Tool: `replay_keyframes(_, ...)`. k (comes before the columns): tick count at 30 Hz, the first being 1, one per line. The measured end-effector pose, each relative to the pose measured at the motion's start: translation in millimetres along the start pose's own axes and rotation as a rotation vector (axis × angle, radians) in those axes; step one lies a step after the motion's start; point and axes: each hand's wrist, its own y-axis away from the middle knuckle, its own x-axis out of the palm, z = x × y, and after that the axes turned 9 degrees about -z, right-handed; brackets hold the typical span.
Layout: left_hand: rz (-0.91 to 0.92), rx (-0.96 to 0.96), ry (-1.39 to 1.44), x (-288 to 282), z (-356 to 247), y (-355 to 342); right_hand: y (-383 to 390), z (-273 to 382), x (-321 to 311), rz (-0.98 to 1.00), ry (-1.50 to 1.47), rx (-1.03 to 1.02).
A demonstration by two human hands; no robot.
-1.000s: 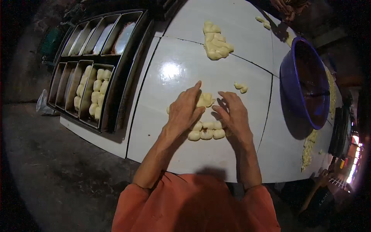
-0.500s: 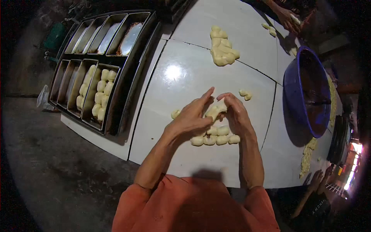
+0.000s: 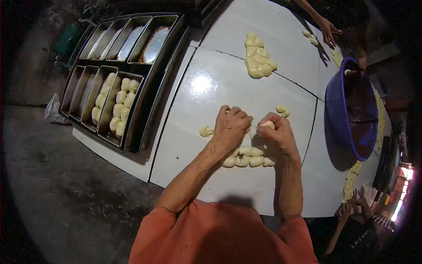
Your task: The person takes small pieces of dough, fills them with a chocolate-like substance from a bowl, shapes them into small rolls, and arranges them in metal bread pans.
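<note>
My left hand [image 3: 231,127] is curled over dough on the white tiled table [image 3: 180,110], its fingertips mostly hidden. My right hand [image 3: 279,136] pinches a pale dough piece [image 3: 268,125], with a stretched bit of dough between the hands. Just below them lie rows of small dough balls [image 3: 249,160], one with a brown spot. A small dough scrap [image 3: 205,131] is left of my hands, another [image 3: 282,110] is above the right one. A large dough mass [image 3: 259,61] lies farther up.
Metal loaf tins [image 3: 92,102] in black trays stand left, some holding dough balls. A purple tub [image 3: 336,112] stands right. Co-workers' hands [image 3: 327,31] are at the upper right and more hands [image 3: 358,202] at the lower right, near a long dough strip [image 3: 351,182].
My hands have gone from open around the dough to closed on it, drawing it out. The co-worker's upper hand has opened out and another reached to the tub. Hands appeared at lower right.
</note>
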Motion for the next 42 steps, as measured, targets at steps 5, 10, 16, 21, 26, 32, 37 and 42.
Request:
replay_keyframes(5,0.126,-0.113,-0.055,18,20,12,18,18,-13,-0.088,-0.522,-0.175)
replay_keyframes(10,0.448,-0.356,0.332,-13,24,-19,20,17,-13,-0.195,-0.298,-0.009)
replay_keyframes(16,-0.265,-0.297,0.516,-20,-23,-48,20,2,-11,-0.419,-0.005,-0.271)
replay_keyframes(21,-0.417,-0.005,0.713,19,-73,-57,37,21,-2,-0.359,-0.396,-0.237)
replay_keyframes(26,-0.267,-0.160,1.108,39,-113,-51,56,60,-1,-0.338,-0.935,-0.184)
replay_keyframes(32,0.298,-0.340,1.163,58,-109,-47,41,58,-78,-0.455,-0.555,-0.490)
replay_keyframes(37,0.453,-0.363,0.971,11,-86,-48,6,93,-230,-0.682,-0.038,-0.520)
replay_keyframes(42,0.413,-0.485,0.884,10,-77,-50,-45,51,-345,-0.451,0.848,-0.141)
